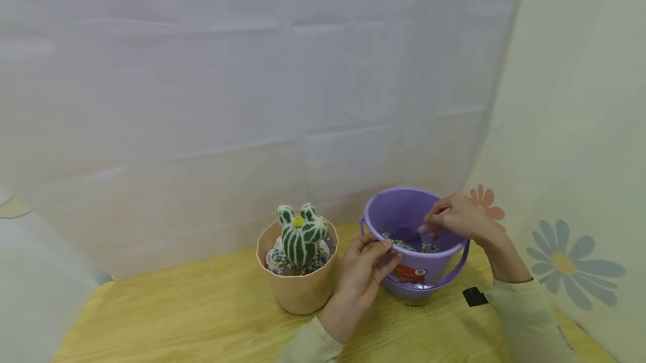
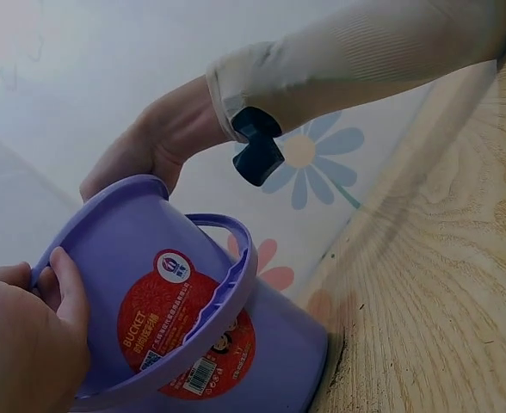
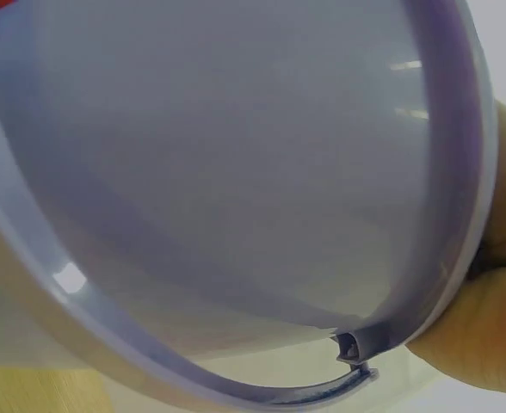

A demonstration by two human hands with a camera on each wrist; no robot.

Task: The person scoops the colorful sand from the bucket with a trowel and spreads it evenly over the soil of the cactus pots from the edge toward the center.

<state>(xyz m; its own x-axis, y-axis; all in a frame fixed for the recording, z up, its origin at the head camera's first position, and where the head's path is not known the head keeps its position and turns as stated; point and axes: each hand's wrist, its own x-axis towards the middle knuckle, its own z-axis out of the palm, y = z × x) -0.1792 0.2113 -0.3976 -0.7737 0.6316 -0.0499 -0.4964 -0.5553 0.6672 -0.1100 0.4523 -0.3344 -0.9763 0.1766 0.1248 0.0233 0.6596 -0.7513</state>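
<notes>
A purple bucket (image 1: 434,265) stands on the wooden table with multicoloured gravel (image 1: 430,247) in its bottom. My left hand (image 1: 362,274) pinches the near left rim, thumb outside, as the left wrist view also shows. Over the far right rim my right hand (image 1: 461,218) reaches in, gripping the handle of a small purple shovel (image 1: 424,229). The shovel's blade dips among the gravel, partly hidden. In the right wrist view the bucket wall (image 3: 236,172) fills most of the picture, with part of the right hand (image 3: 485,318) behind the rim.
Left of the bucket, a peach pot (image 1: 303,294) holds a green-and-white knitted cactus (image 1: 300,244) with a yellow flower, among coloured pebbles. The bucket's handle (image 2: 223,301) hangs down in front. Cloth hangs behind and right of the yellow wooden table (image 1: 202,307).
</notes>
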